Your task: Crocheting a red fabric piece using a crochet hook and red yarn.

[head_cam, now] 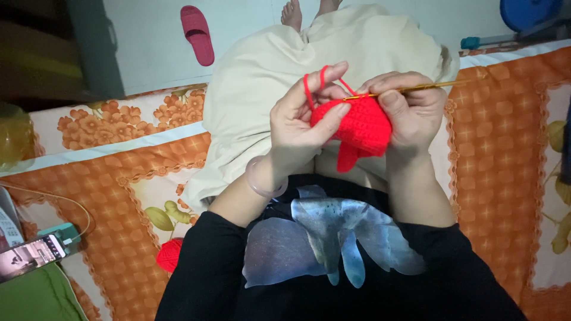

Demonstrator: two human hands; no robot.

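So, head view: the left hand (pixel 300 128) pinches the red crochet piece (pixel 354 128) between thumb and fingers, with the red yarn strand (pixel 309 89) looped over its raised fingers. The right hand (pixel 410 110) has its fingers curled tight around a gold crochet hook (pixel 416 88), thumb pressing on the piece's right edge. The work sits above the lap, over beige trousers (pixel 267 77). A red yarn ball (pixel 170 254) lies on the orange floral bedsheet (pixel 119 196), near a phone (pixel 30 255). A pink slipper (pixel 197 34) is on the floor.
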